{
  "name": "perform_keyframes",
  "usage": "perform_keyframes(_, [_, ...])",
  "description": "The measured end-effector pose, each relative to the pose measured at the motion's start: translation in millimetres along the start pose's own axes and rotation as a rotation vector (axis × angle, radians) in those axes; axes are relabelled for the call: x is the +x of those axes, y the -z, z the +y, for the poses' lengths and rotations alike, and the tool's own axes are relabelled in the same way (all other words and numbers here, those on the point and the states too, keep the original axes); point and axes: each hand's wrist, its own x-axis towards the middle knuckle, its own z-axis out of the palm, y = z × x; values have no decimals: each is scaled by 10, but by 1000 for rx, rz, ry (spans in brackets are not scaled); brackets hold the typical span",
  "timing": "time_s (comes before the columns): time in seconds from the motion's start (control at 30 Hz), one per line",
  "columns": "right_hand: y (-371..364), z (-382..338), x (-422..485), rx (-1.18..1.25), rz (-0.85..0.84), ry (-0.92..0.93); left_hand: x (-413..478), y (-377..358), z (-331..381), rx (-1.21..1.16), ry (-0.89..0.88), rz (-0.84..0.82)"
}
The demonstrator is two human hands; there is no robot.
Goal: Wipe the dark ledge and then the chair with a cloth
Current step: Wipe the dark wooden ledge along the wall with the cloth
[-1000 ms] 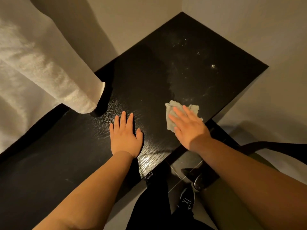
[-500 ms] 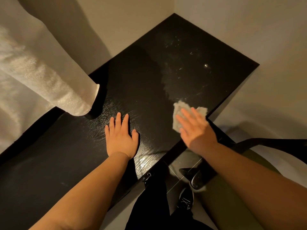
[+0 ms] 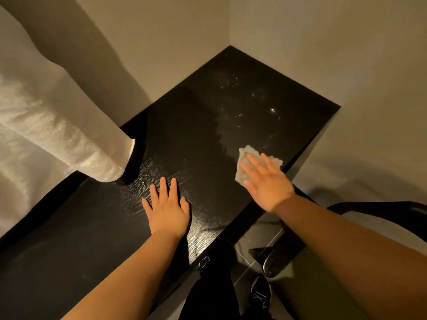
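The dark ledge (image 3: 198, 125) runs from the lower left into the wall corner, with dusty specks on its far part. A small pale cloth (image 3: 247, 155) lies near the ledge's right edge. My right hand (image 3: 265, 179) presses flat on the cloth with straight fingers. My left hand (image 3: 167, 209) rests flat and open on the ledge, palm down, left of the cloth. The chair (image 3: 374, 207) shows at the lower right as a dark curved back, with one chair leg (image 3: 280, 257) below my right forearm.
A white rolled towel or bedding (image 3: 62, 135) overhangs the ledge's left side. Beige walls (image 3: 323, 54) enclose the ledge at the back and right. Below the ledge edge are dark floor tiles (image 3: 254, 241) and my shoe (image 3: 261, 294).
My right hand has slid the cloth to the right, towards the ledge's right edge. The left hand has stayed flat in place.
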Motion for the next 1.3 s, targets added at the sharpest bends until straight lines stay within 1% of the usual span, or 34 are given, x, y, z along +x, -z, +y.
perform_keyframes(0.07, [60,54,68,75,5,-125,-20,12,14,-19,0,6])
perform_keyframes(0.13, [78,-74,61,136,17,-155,1,46,34,-33,-7,4])
perform_keyframes(0.17, [72,-177,18,136,11,-122,36,69,60,-31,-20,-3])
perform_keyframes(0.27, [-77,-452,-156,65,25,126,267,137,249,-10,-74,-29])
perform_keyframes(0.37, [-43,-299,-55,58,-17,273,597,219,527,-30,-93,-26])
perform_keyframes(0.4, [-23,-168,46,27,-19,284,715,239,632,-36,-95,-31])
perform_keyframes(0.43, [11,-22,160,17,-5,239,816,255,731,-41,-95,-39])
perform_keyframes(0.53, [141,300,434,63,-8,-116,981,222,928,-74,-60,-36])
perform_keyframes(0.57, [170,303,462,85,10,-187,981,193,954,-75,-46,-20])
perform_keyframes(0.6, [168,261,469,111,16,-215,969,157,961,-64,-41,3])
perform_keyframes(0.63, [141,186,442,136,43,-200,949,128,957,-52,-41,23])
perform_keyframes(0.67, [110,92,383,158,82,-147,938,104,953,-50,-41,36])
perform_keyframes(0.73, [-12,-92,206,210,153,26,950,89,963,-56,-38,49])
perform_keyframes(0.77, [-65,-152,109,216,151,107,959,95,973,-56,-38,48])
perform_keyframes(0.83, [-59,-97,79,215,92,216,963,85,980,-50,-40,52])
perform_keyframes(0.9, [-32,109,290,183,102,248,958,75,978,-53,-43,62])
perform_keyframes(0.97, [20,318,586,95,61,151,964,73,990,-48,-42,60])
perform_keyframes(1.0, [73,388,698,105,38,53,967,70,996,-41,-41,56])
perform_keyframes(1.03, [82,406,780,166,30,-53,969,73,997,-36,-39,52])
perform_keyframes(1.07, [85,348,802,223,61,-146,971,77,995,-33,-37,49])
perform_keyframes(1.1, [82,244,776,266,121,-185,975,79,994,-36,-34,49])
perform_keyframes(1.13, [74,106,707,286,191,-150,980,74,990,-42,-31,51])
perform_keyframes(1.17, [42,-33,607,287,239,-64,982,73,989,-46,-29,55])
perform_keyframes(1.2, [-26,-155,508,265,239,36,980,74,989,-47,-33,60])
perform_keyframes(1.23, [-50,-235,414,228,197,124,981,75,994,-48,-38,64])
perform_keyframes(1.3, [-11,-149,397,218,133,221,984,82,1007,-52,-42,62])
